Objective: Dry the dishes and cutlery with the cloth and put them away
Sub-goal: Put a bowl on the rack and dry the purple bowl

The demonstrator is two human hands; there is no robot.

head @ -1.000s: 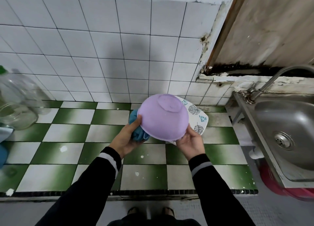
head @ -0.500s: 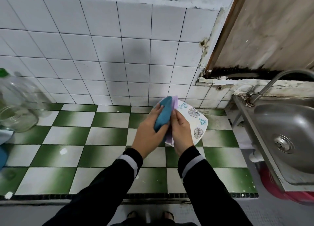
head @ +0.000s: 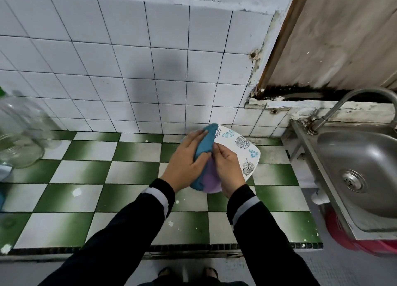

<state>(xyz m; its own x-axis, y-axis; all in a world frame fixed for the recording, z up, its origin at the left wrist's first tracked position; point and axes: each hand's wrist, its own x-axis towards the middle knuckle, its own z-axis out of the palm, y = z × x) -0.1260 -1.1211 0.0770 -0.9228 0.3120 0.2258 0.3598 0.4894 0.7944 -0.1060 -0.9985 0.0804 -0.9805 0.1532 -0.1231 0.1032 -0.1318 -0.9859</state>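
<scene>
A purple bowl (head: 211, 181) is held on edge above the checkered counter, mostly hidden between my two hands. My left hand (head: 185, 164) presses a blue cloth (head: 205, 145) against the bowl, fingers wrapped over the cloth. My right hand (head: 227, 167) grips the bowl's rim from the right side. Behind the hands, a white plate (head: 241, 145) with leaf prints lies on the counter near the wall.
The green and white tiled counter (head: 90, 174) runs left to a large clear plastic jug (head: 19, 135). A steel sink (head: 361, 178) with a curved tap (head: 335, 111) stands at the right. A red tub (head: 343, 238) sits under the sink.
The bowl turned from facing me bottom-up to edge-on. My left hand brought the cloth over the bowl, and both hands closed together around it and then moved slightly lower.
</scene>
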